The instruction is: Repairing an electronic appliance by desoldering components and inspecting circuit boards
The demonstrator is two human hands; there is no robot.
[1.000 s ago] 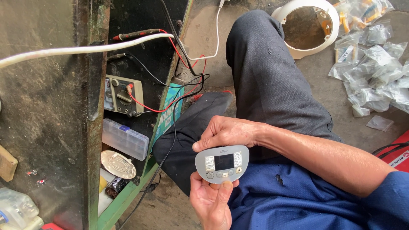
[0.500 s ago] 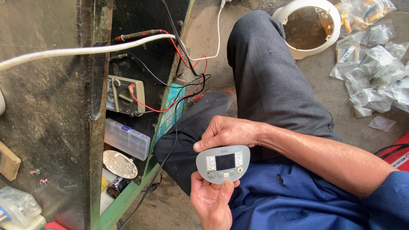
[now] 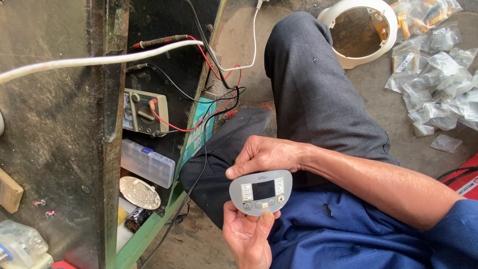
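Low centre of frame: grey control panel (image 3: 261, 192) pinched between left hand (image 3: 247, 238) below and right hand (image 3: 265, 155) above. Seemingly detached, unwired. Multimeter (image 3: 144, 112), upper left, untouched, probes not yet applied.

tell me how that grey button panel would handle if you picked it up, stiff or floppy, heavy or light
The panel probably stays stiff: it keeps a flat, even shape though held only at its edges by the left hand and right hand. It seems light, since fingertips alone carry it. Its smooth face may be a little slippery, so an edge pinch suits it.
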